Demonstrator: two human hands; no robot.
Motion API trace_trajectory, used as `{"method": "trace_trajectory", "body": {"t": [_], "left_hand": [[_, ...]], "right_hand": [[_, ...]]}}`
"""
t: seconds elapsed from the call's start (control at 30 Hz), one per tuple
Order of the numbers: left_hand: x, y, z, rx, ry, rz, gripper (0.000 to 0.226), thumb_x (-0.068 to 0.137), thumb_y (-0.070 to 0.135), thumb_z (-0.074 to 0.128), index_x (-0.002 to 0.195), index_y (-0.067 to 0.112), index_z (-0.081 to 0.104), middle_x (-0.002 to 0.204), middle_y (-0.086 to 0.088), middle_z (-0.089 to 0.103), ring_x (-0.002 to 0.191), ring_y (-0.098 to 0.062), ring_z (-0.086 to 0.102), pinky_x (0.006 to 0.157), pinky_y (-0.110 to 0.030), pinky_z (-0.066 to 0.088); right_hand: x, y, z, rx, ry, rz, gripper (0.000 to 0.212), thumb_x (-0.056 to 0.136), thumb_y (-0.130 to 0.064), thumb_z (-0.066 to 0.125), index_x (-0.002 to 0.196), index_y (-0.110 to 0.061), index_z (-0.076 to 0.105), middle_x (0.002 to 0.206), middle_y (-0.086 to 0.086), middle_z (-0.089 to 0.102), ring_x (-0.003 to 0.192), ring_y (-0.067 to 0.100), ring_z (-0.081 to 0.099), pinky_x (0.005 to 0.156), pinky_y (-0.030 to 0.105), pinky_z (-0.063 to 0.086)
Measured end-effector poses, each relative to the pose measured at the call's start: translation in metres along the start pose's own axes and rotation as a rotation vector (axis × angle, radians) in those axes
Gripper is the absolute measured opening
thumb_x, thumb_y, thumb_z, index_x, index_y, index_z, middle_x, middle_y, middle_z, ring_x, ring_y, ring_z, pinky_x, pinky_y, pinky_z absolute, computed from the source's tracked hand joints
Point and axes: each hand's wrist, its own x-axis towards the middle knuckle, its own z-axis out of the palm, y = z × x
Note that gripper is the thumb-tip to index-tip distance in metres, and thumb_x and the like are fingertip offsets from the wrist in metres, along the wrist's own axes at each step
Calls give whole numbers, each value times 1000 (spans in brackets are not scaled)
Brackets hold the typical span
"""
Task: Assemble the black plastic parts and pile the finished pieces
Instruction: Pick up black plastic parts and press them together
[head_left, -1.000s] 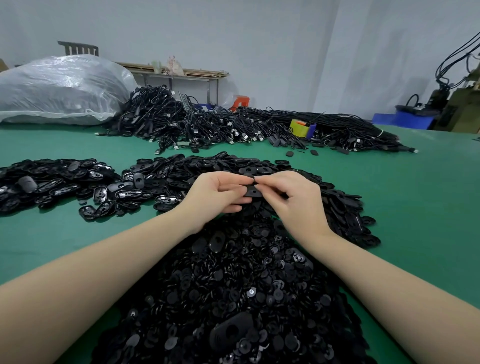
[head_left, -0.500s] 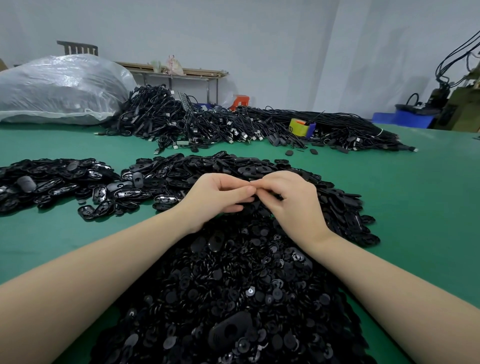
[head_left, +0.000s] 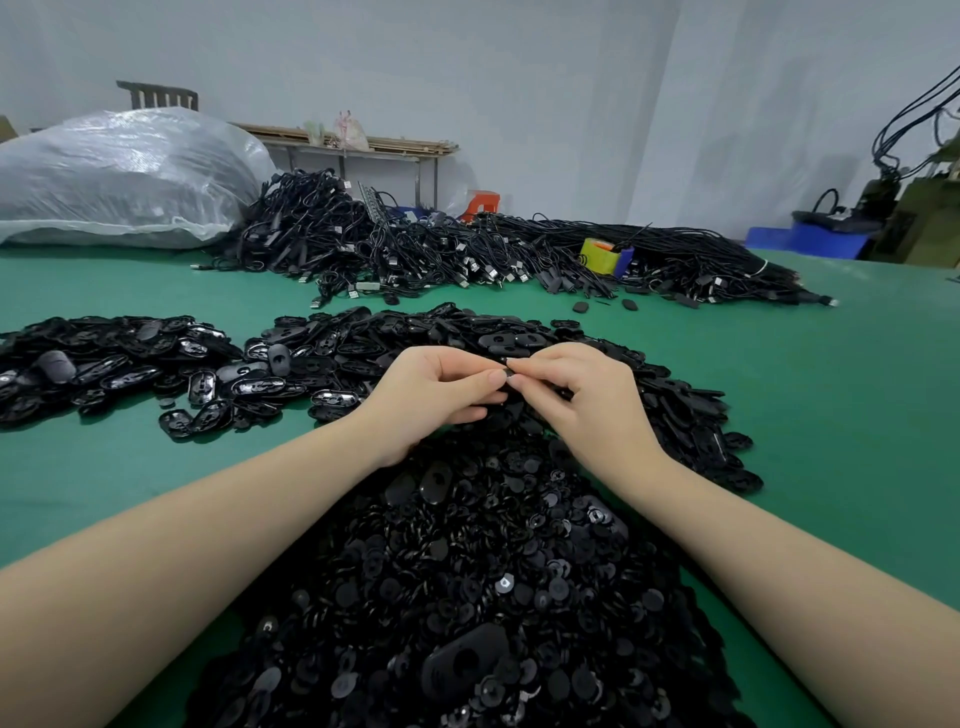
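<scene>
My left hand (head_left: 439, 392) and my right hand (head_left: 576, 400) meet above the middle of a big heap of black plastic parts (head_left: 467, 587). Both pinch one small black plastic piece (head_left: 510, 372) between thumbs and forefingers; most of it is hidden by the fingers. The near part of the heap is small round discs; behind the hands lie oval black shells (head_left: 509, 338). A separate pile of oval pieces (head_left: 119, 364) with shiny insides lies to the left on the green table (head_left: 831, 415).
A long heap of black cables (head_left: 467, 249) crosses the back of the table, with a yellow tape roll (head_left: 597, 254) on it. A big clear plastic bag (head_left: 119, 176) sits back left. A blue bin (head_left: 810, 241) and machinery stand at the right.
The hands have closed together on the piece: a second ago it showed between the fingers, now the fingertips almost cover it. Both hands stay in nearly the same place.
</scene>
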Motion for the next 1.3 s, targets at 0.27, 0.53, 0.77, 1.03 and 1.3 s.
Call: {"method": "trace_trajectory", "body": {"t": [0.27,0.53,0.77,1.03,1.3], "left_hand": [[2,-3,-1,13,-17,-5,16,92,16,68,87,26,78,95,1,78,94,-9,73,69,-14,55],[3,-4,-3,-23,-6,-17,11,92,15,68,93,22,77,95,0,78,93,-10,73,68,-14,55],[6,-6,-3,-72,37,-32,19,88,8,72,102,21,73,94,-2,78,90,-13,74,67,-15,55],[3,-2,-2,-65,6,-49,16,91,6,67,97,20,73,94,0,78,90,-12,74,67,-15,55],[2,-1,-1,-52,1,-40,16,91,7,68,94,21,75,91,0,78,88,-10,74,67,-15,54]], "right_hand": [[2,1,-1,59,-7,38,16,86,-19,74,102,-17,78,91,-6,73,89,4,62,84,22,50],[-1,0,-2,-54,-6,24,15,86,-22,75,99,-17,79,93,-5,73,95,14,62,84,28,49],[-2,-4,-2,-203,5,-36,12,86,-23,75,95,-17,79,94,-5,74,92,20,64,79,29,48],[-3,-5,-2,-239,34,-99,10,84,-19,76,92,-15,80,91,-1,73,85,28,65,73,41,55],[-2,-6,0,-245,28,-136,10,84,-18,75,92,-16,80,91,-1,73,83,29,66,70,44,53]]}}
